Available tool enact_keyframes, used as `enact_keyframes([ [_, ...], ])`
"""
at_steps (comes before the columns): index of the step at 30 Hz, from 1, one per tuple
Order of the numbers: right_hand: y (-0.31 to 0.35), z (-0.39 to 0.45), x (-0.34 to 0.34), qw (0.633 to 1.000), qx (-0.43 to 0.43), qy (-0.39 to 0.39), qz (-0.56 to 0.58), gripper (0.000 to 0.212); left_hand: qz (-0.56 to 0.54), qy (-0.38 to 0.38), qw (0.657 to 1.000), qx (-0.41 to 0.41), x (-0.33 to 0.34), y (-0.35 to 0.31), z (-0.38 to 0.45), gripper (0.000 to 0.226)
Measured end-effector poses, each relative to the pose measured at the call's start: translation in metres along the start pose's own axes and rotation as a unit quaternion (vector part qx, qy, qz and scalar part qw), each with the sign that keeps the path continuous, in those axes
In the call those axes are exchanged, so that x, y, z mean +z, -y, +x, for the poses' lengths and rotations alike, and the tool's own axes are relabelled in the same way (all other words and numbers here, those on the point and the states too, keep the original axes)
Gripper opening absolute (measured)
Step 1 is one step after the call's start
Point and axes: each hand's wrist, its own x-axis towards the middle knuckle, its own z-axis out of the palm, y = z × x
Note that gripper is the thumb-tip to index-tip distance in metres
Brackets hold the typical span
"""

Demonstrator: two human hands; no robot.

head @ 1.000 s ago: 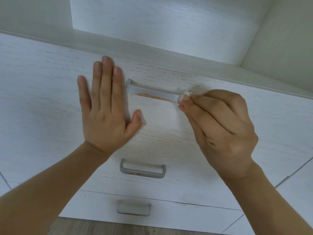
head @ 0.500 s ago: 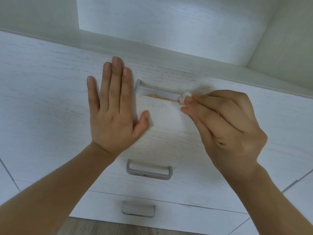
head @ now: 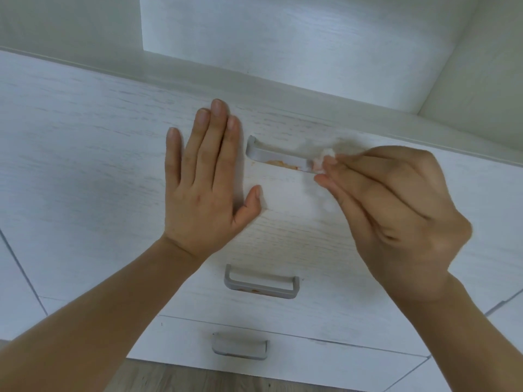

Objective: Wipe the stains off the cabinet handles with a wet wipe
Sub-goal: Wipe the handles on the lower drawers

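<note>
White drawer front [head: 85, 154], left hand [head: 203, 176] flat beside stained handle [head: 278, 159], right hand [head: 396, 210] pinching wipe [head: 324, 158]

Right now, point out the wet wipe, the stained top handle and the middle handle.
wet wipe [head: 323, 159], head view, on the wad's white tip.
top handle [head: 278, 157], head view, on the bar's grey face.
middle handle [head: 261, 288], head view, on the bar's middle.

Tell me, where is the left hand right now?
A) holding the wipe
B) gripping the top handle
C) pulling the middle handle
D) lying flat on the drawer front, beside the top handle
D: the left hand lies flat, fingers straight, on the drawer front just left of the top handle.
</note>
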Motion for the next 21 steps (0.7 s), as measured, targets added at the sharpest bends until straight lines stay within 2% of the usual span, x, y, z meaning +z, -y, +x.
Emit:
enact_keyframes([
  [5,0.002,0.0,-0.004,1.0,-0.004,0.02,-0.017,0.009,0.014,0.006,0.998,0.065,-0.004,0.022,-0.001,0.066],
  [21,0.0,0.001,0.017,0.999,-0.04,0.017,0.005,0.013,0.033,-0.005,0.997,0.064,0.008,0.018,-0.008,0.068],
])
